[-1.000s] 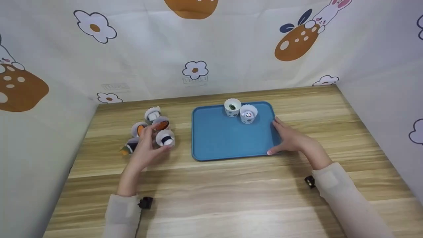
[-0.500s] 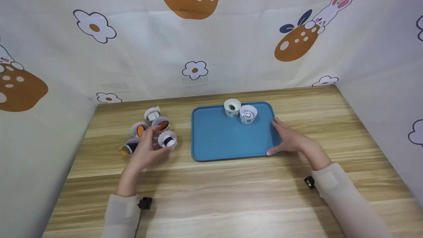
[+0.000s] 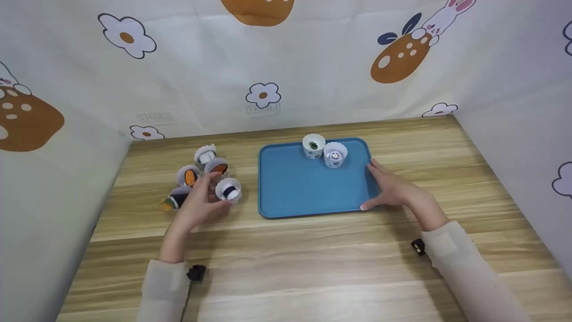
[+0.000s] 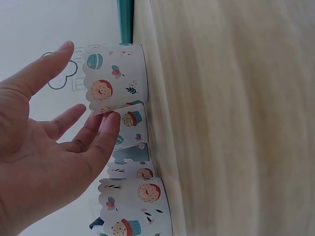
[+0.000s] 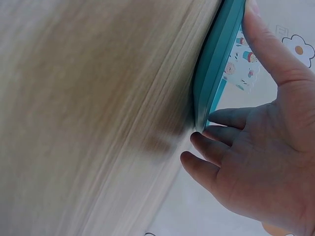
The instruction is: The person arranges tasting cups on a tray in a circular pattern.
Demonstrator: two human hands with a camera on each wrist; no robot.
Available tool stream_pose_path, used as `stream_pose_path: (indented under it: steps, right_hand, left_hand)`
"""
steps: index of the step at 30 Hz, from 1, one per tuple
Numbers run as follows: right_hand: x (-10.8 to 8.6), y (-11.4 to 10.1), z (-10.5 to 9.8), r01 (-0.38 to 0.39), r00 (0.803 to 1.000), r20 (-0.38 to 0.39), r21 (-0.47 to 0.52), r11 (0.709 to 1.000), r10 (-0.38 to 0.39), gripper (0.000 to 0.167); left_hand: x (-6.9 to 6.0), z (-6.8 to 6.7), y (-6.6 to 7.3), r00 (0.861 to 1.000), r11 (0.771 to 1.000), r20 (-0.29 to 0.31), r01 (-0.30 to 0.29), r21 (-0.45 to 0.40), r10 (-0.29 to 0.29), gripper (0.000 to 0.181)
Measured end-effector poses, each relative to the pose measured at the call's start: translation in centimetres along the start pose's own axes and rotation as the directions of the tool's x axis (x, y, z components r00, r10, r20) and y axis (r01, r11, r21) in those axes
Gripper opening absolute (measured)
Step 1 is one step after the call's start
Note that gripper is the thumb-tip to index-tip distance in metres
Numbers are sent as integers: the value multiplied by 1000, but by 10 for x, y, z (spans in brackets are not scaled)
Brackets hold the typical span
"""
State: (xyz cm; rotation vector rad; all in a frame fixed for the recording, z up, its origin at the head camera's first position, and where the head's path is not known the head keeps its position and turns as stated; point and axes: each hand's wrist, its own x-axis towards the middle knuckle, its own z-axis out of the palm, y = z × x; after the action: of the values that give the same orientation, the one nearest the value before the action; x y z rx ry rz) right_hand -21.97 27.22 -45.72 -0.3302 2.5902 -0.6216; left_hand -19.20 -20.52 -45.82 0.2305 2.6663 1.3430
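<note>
In the head view, my left hand [image 3: 199, 206] is beside a white paper cup [image 3: 237, 197] with a scalloped rim. Inside the cup sits a white sushi piece [image 3: 229, 191] with a dark band. The left wrist view shows fingertips [image 4: 109, 125] against the side of this printed cup [image 4: 115, 73], the thumb extended by its rim. My right hand [image 3: 392, 185] rests at the right end of a blue tray [image 3: 295, 188]; the thumb is at its front corner, the other fingers along its side. Its fingers look spread and slightly bent in the right wrist view.
Several more cups stand behind and left of my left hand: one with an orange piece [image 3: 190, 178], one tipped with a dark cone roll [image 3: 178, 199]. Two cups, one with green filling [image 3: 314, 145], stand at the tray's back. A patterned cloth [image 3: 201, 80] backs the wooden table [image 3: 313, 268].
The cup with the dark-banded piece has slid a little right and toward the front, away from the other cups, with my left fingers beside it. My right hand and the tray have stayed put.
</note>
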Motion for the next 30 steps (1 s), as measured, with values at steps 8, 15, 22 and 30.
stream_pose_path:
  steps: [8, 15, 22, 30]
  right_hand:
    - [0, -1, 0, -8, 1000, 0, 9, 1000, 8, 128]
    - [0, -1, 0, 18, 1000, -12, 10, 1000, -18, 126]
    - [1, 0, 0, 6, 1000, -9, 1, 1000, -6, 127]
    - [2, 1, 0, 2, 1000, -10, -10, 1000, -2, 127]
  left_hand:
    - [3, 1, 1, 999, 999, 28, 35, 19, -36, 74]
    - [5, 2, 1, 998, 997, 31, 45, 60, -47, 72]
    - [9, 3, 1, 998, 996, 36, 44, 79, -47, 72]
    - [13, 5, 1, 999, 996, 38, 20, 84, -24, 73]
